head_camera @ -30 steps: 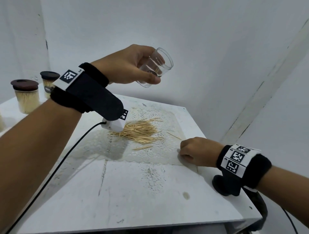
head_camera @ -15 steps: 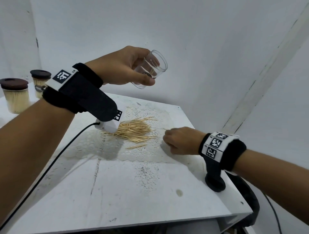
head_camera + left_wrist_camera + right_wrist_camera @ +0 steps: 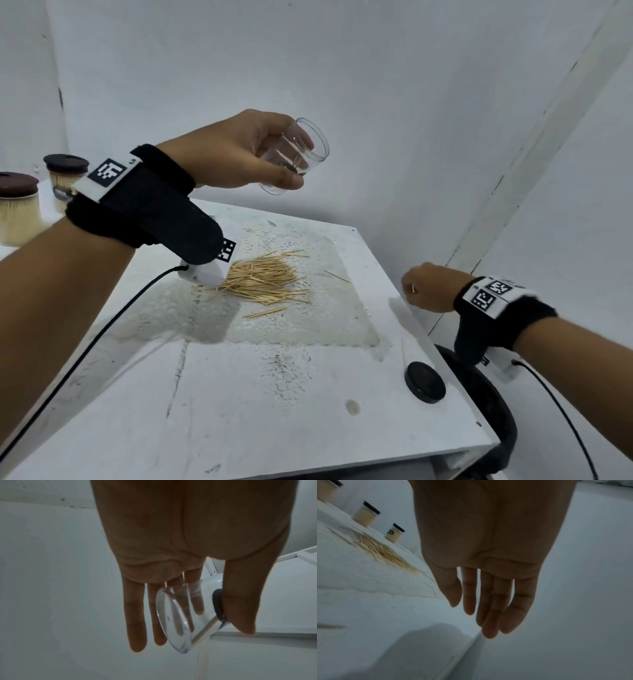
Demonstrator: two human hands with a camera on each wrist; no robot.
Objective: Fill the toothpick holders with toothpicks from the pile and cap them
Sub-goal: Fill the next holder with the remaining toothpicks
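Observation:
My left hand [image 3: 274, 164] grips an empty clear toothpick holder [image 3: 294, 157] in the air above the table's far side, tilted with its mouth to the upper right. In the left wrist view the thumb and fingers clamp the holder [image 3: 180, 622]. The toothpick pile [image 3: 267, 281] lies on a lace mat [image 3: 291, 329] below it. My right hand [image 3: 424, 287] hovers over the table's right edge, loosely curled, with a pale toothpick end [image 3: 413, 288] showing at its fingers. A black cap [image 3: 424, 382] lies flat near the front right corner.
Two filled, capped holders [image 3: 17, 209] [image 3: 66, 178] stand at the far left. One stray toothpick [image 3: 337, 275] lies right of the pile, another [image 3: 403, 353] beside the cap. A black curved bar [image 3: 496, 411] is off the table's right side. White walls close in behind.
My right hand has lifted off the mat and moved right to the table's edge, and the black cap now shows. The left hand still holds the holder aloft.

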